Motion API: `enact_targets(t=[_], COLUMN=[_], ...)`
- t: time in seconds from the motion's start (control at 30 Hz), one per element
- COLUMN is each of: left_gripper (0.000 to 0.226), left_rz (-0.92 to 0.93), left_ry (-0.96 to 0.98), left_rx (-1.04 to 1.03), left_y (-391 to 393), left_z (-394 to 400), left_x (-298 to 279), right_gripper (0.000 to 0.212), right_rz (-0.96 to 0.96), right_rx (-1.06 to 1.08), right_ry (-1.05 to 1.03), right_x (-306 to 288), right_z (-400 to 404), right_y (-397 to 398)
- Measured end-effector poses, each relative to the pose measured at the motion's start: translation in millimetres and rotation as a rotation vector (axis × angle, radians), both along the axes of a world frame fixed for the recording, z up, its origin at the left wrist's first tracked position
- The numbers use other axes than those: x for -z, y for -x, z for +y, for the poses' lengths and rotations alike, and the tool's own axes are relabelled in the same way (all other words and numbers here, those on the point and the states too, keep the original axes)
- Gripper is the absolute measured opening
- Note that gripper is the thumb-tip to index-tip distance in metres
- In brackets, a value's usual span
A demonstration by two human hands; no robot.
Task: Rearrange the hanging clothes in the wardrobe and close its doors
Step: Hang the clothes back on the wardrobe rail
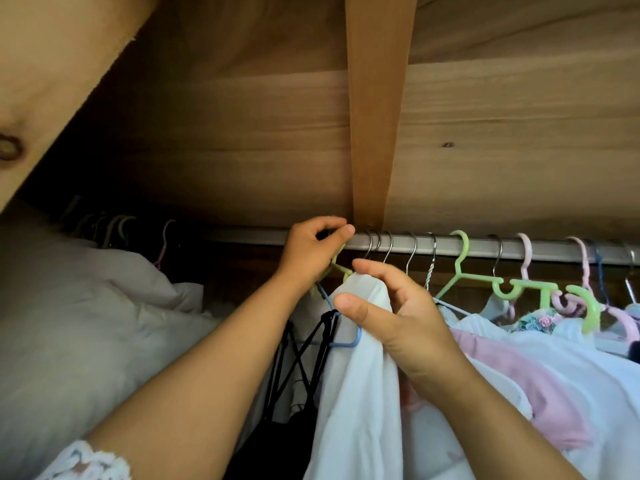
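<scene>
A metal rail (485, 245) runs across the wardrobe under the wooden shelf. My left hand (310, 249) grips the hook of a pale green hanger (337, 266) at the rail, near the wooden upright. My right hand (391, 313) pinches the shoulder of a white garment (356, 393) hanging on that hanger. A blue hanger (346, 336) with black straps (311, 344) hangs just below my hands. To the right, another green hanger (485, 280) and pink hangers (526, 261) carry white and pink clothes (519, 362).
A wooden upright (377, 116) meets the rail at the middle. Several bare metal hooks (398, 251) hang just right of my left hand. White bedding or fabric (86, 306) bulges at the left, with several hangers (110, 226) in the dark behind it.
</scene>
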State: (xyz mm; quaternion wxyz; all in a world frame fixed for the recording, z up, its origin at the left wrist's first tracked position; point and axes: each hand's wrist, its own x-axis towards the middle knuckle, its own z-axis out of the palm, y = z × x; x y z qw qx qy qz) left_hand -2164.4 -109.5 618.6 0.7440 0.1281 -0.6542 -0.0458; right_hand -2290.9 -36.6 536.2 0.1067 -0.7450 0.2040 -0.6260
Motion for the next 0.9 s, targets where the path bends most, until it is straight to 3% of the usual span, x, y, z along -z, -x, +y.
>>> enact_targets(t=[0.17, 0.3, 0.43, 0.67, 0.9], left_gripper=[0.005, 0.017, 0.02, 0.021, 0.019], left_rz=[0.119, 0.162, 0.117, 0.0, -0.065], left_ry=[0.027, -0.052, -0.142, -0.371, -0.695], left_rx=[-0.103, -0.076, -0.108, -0.283, -0.494], left_y=[2, -1, 1, -2, -23], left_z=[25, 65, 122, 225, 343], left_x=[35, 76, 136, 255, 385], right_gripper=[0.078, 0.048, 0.017, 0.014, 0.017], right_rz=[0.019, 0.04, 0.053, 0.046, 0.076], right_rx=[0.254, 0.406, 0.376, 0.243, 0.039], right_ry=[0.122, 0.261, 0.36, 0.294, 0.027], right_x=[13, 47, 90, 184, 301], right_z=[14, 47, 90, 147, 212], right_y=[-1, 5, 14, 17, -3])
